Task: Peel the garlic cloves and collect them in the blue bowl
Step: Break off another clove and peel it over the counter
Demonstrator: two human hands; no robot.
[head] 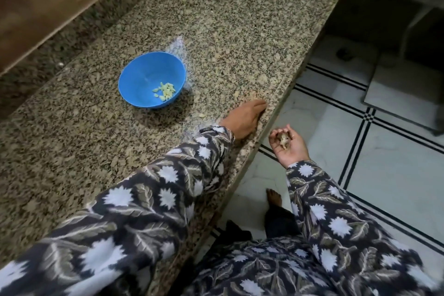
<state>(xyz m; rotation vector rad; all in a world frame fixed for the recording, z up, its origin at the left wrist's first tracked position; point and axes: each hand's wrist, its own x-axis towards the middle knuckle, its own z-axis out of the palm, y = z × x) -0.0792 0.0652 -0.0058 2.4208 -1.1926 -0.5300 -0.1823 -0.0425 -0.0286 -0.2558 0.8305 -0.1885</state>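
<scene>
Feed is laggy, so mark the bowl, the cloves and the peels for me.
bowl (139, 77), head view, bare inner wall.
cloves (165, 91), head view, middle of the pile.
peels (284, 140), head view, middle of the clump.

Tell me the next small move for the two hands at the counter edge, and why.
Probably sweep the left hand toward the countertop's edge, pushing the brownish scraps by its fingertips off into the right hand. That hand is cupped just below the edge and already holds garlic skins, while peeled cloves sit in the blue bowl.

One blue bowl (144, 74), roughly a dozen peeled cloves (165, 91)
</scene>
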